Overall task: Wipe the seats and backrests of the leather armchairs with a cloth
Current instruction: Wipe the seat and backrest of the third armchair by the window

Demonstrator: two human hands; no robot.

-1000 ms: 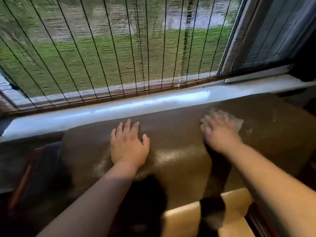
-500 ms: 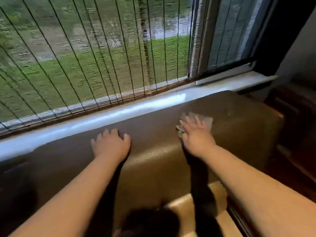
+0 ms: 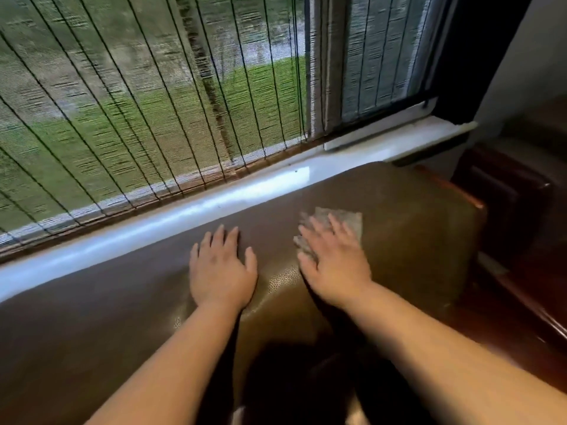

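Shifted: your right hand (image 3: 336, 265) slid the cloth (image 3: 334, 223) nearer your left hand (image 3: 221, 271). Cloth under right fingers, flat; both grips spread on backrest (image 3: 414, 228).

The armchair backrest (image 3: 399, 216) was brown leather, pebble-grained and faintly glossy where the light caught it, and the cloth (image 3: 343, 217) lying on it looked like a coarse, matt grey weave. Behind it the window sill (image 3: 171, 222) was smooth and shiny white, the blind (image 3: 138, 102) a rough woven mesh, and the side table (image 3: 518, 191) dark polished wood.
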